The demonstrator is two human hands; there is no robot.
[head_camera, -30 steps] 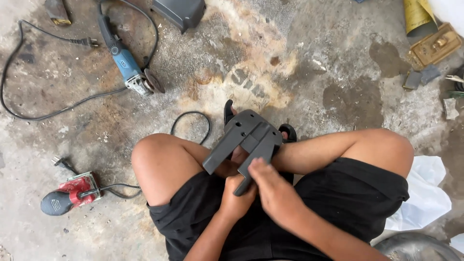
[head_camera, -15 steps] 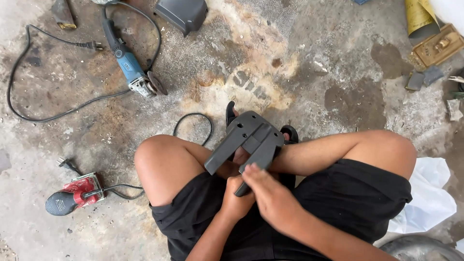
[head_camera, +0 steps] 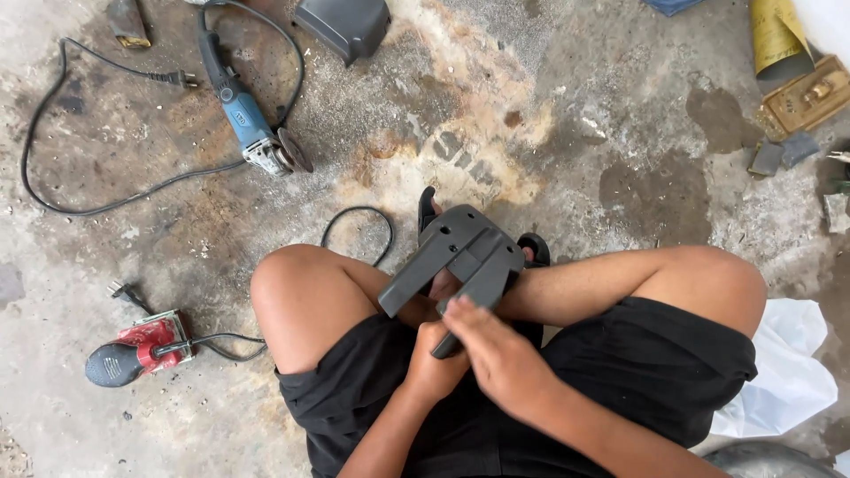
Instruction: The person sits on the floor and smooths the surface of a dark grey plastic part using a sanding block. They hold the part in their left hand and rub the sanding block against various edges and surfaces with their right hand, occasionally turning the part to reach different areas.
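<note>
— What do the hands have hold of?

— A dark grey plastic part (head_camera: pixel 460 257) with two flat arms, held over the lap of a person sitting cross-legged on the concrete floor (head_camera: pixel 584 133). The left hand (head_camera: pixel 434 363) grips it from below, fingers wrapped around the lower end of one arm. The right hand (head_camera: pixel 496 350) lies on top, fingers together and pressed down on the near end of the part.

— Where does it sit relative to the legs?

— Between the knees, just above the crossed shins, its far end tilted up and away from the body.

— And around the person?

— Far left, a blue angle grinder (head_camera: pixel 248 124) lies on the floor with its black cord (head_camera: pixel 53 177) looping wide. Near left, a red sander (head_camera: pixel 133 350) rests beside the knee. A dark grey cover (head_camera: pixel 345 26) lies at the far edge, and a white plastic bag (head_camera: pixel 788 372) sits to the right of the thigh.
</note>
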